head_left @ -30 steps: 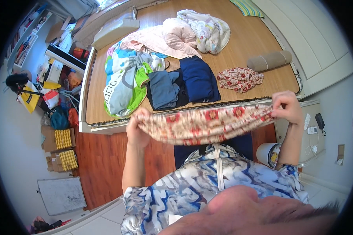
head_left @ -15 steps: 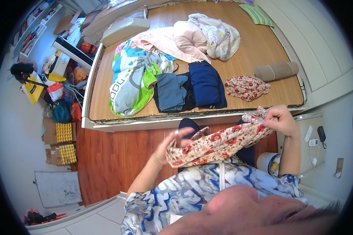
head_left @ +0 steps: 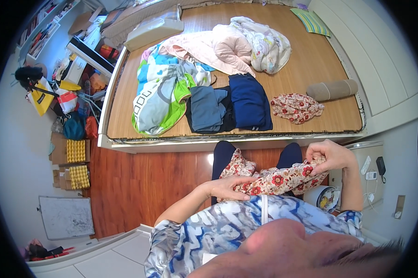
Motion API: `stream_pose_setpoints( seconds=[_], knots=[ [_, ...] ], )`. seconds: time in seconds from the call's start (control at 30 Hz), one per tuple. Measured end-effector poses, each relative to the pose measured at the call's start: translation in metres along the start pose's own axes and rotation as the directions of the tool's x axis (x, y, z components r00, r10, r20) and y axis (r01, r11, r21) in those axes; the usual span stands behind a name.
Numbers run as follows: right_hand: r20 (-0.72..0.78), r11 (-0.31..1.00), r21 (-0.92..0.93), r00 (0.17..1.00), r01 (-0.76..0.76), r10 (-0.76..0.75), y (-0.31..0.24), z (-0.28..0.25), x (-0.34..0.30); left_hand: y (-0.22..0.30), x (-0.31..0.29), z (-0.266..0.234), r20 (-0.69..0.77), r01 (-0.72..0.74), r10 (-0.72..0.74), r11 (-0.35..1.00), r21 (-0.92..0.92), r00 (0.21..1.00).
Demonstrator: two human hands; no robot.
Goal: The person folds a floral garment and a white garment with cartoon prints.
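Left of centre in the frame, we saw the green-and-white bedding (head_left: 158, 104), then the grey clothes (head_left: 206, 109) and the navy clothes (head_left: 249, 104), side by side along the near edge of the bed (head_left: 306, 60), perhaps so placed to remain within reach. In the lower centre, the left hand (head_left: 227, 187) was laid upon the floral cloth (head_left: 277, 180), which hung over the dark-clad legs, probably because the lap gave it support. We could not tell whether this grip pinched the fabric. Further right, the grip of the right hand (head_left: 331, 156) was closed upon the cloth's other end, it seems to keep it from sliding. Above it, at right, lay a second floral cloth (head_left: 297, 108) beside the beige roll (head_left: 332, 90).

Compared with half a second earlier, the left fingers were no longer spread, and the cloth's middle sagged lower between the knees.
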State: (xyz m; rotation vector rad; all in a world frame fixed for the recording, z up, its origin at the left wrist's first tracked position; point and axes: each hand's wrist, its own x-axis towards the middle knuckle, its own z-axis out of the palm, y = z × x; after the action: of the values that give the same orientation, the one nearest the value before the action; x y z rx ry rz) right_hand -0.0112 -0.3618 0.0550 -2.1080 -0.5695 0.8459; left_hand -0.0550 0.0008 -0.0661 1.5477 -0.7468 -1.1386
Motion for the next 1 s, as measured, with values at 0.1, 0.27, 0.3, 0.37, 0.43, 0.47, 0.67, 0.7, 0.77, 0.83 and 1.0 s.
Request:
stream_pose_setpoints(
  seconds=[0.1,0.27,0.3,0.37,0.43,0.47,0.67,0.7,0.77,0.83,1.0],
  knots=[
    [0.005,0.998,-0.059,1.000,0.019,-0.018,-0.003,0.002,-0.003,-0.013,0.007,0.006,-0.104,-0.007,0.015,0.997,0.077,0.994],
    [0.052,0.973,-0.228,0.998,0.038,-0.027,0.010,0.003,-0.009,-0.010,0.007,0.006,-0.225,-0.079,0.041,0.984,-0.162,0.973],
    [-0.042,0.969,-0.247,0.999,0.012,-0.023,0.009,0.004,-0.010,-0.006,0.006,0.005,-0.290,-0.126,0.049,0.959,-0.252,0.956],
    [-0.230,0.960,-0.277,0.973,-0.045,-0.020,0.004,0.006,-0.011,0.000,0.009,0.002,-0.364,-0.198,0.100,0.950,-0.241,0.926],
    [-0.244,0.957,-0.282,0.970,-0.066,-0.005,0.000,0.004,-0.011,0.011,0.012,0.001,-0.378,-0.214,0.096,0.935,-0.283,0.921],
    [-0.279,0.950,-0.297,0.960,-0.095,0.008,0.000,0.005,-0.012,0.016,0.010,0.000,-0.380,-0.212,0.094,0.936,-0.281,0.920],
    [-0.482,0.966,-0.256,0.871,-0.037,-0.094,0.010,0.023,-0.023,0.068,0.010,-0.017,0.139,-0.223,0.214,0.973,0.057,0.967],
    [-0.533,0.969,-0.245,0.838,-0.020,-0.117,0.012,0.025,-0.025,0.070,0.017,-0.011,0.135,-0.223,0.213,0.973,0.060,0.968],
    [-0.522,0.962,-0.270,0.845,-0.036,-0.115,0.012,0.029,-0.024,0.067,0.040,0.002,0.178,-0.598,0.577,0.796,0.096,0.797],
    [-0.511,0.954,-0.295,0.852,-0.052,-0.111,0.021,0.036,-0.023,0.055,0.054,0.010,0.347,-0.402,0.402,0.913,-0.078,0.847],
    [-0.605,0.997,-0.004,0.794,-0.080,0.061,0.036,0.059,-0.026,0.046,0.057,0.022,0.268,-0.213,0.302,0.925,-0.316,0.915]
  ],
)
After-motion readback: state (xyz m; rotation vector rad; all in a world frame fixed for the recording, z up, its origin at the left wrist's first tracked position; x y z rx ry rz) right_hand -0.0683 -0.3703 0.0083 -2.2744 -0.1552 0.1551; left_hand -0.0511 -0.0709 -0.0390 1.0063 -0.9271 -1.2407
